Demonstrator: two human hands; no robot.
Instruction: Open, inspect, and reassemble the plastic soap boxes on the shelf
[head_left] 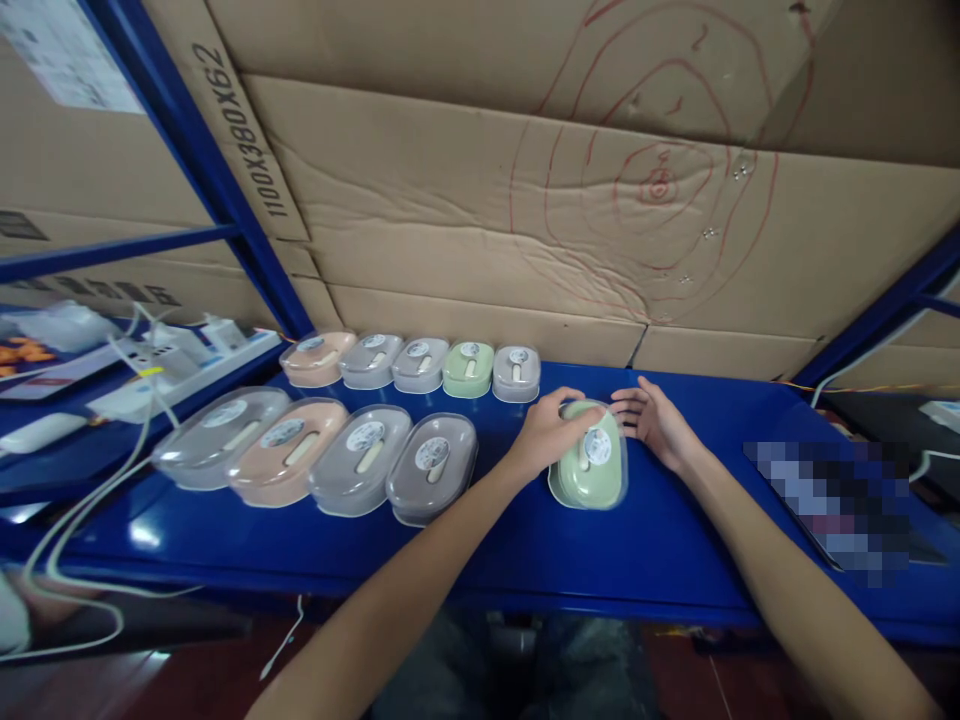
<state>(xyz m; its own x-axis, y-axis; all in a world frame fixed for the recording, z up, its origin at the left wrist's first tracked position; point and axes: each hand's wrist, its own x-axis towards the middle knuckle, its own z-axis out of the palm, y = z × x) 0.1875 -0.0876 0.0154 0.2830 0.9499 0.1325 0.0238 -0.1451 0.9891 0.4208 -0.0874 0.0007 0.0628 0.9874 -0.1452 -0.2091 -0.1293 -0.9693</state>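
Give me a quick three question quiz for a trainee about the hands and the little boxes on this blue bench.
1. True or false: the left hand rests on the green box.
2. How many boxes stand in the back row by the cardboard wall?
3. Which describes the right hand? A. Lies flat on the blue bench far from any box. B. Open, fingers by the far right edge of the green box. C. Holds a cable.

Key
1. True.
2. Five; the front row has four.
3. B.
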